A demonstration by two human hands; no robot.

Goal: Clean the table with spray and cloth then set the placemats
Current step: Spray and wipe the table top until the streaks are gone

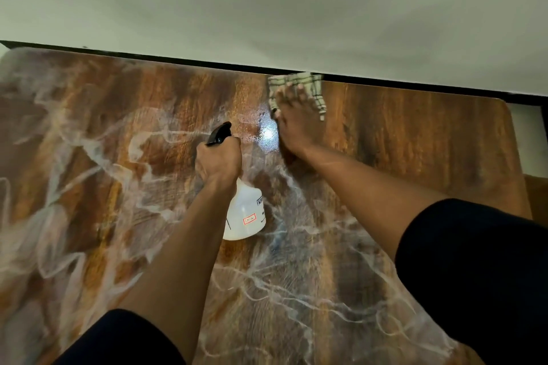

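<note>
The cloth [308, 89] lies at the tabletop's [415, 133] far edge against the wall, pressed flat under the right hand [296, 124], fingers spread. The left hand [218, 161] grips the bottle [247, 216], fingers curled round its trigger neck. Risks — the cloth bunching at the wall and missing that strip, or the bottle dripping on wiped wood.

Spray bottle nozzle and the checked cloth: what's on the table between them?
Head view: only bare wet tabletop, with a bright glare spot, between the spray bottle in the left hand and the cloth under the right hand.
</note>
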